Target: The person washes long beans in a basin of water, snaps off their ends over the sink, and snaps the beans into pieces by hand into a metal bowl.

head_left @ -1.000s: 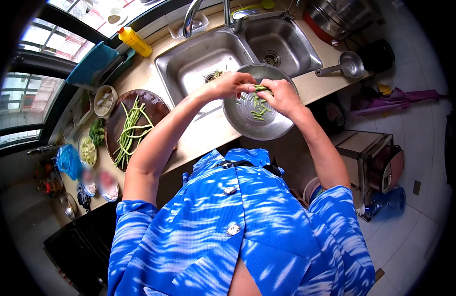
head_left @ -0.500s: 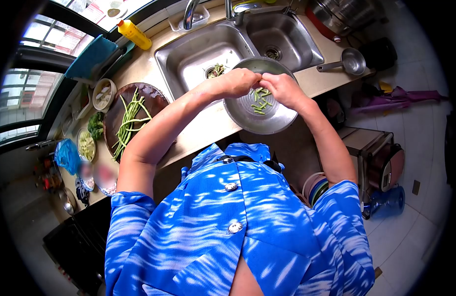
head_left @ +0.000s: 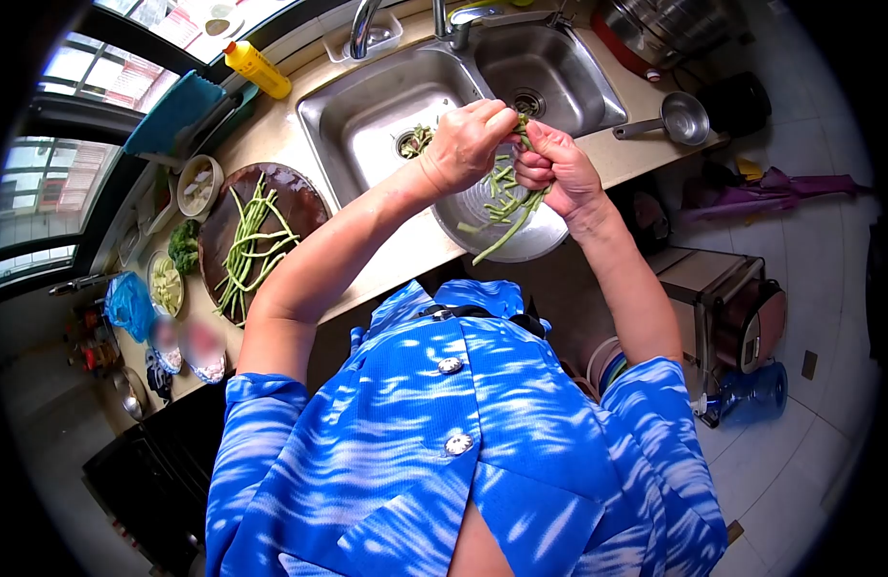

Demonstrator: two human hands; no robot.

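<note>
Above a round metal pan (head_left: 525, 248) at the sink's front edge, my two hands are close together. My right hand (head_left: 567, 173) is closed around green beans (head_left: 509, 234), whose long ends hang down over the pan. My left hand (head_left: 466, 142) is pinched at the upper end of the beans, its fingertips partly hidden. Short green bean pieces (head_left: 502, 183) lie in the pan. More long beans (head_left: 256, 236) rest on a dark round board (head_left: 307, 204) to the left.
Behind the pan is a double sink (head_left: 381, 106) with trimmings (head_left: 418, 141) at its drain. A yellow bottle (head_left: 258, 70) stands at the back left. A small saucepan (head_left: 685, 118) sits on the right counter. Broccoli (head_left: 184, 246) and plates are beyond the board.
Both hands have risen slightly and turned. Long beans now hang from my right hand over the pan, where they did not show half a second ago.
</note>
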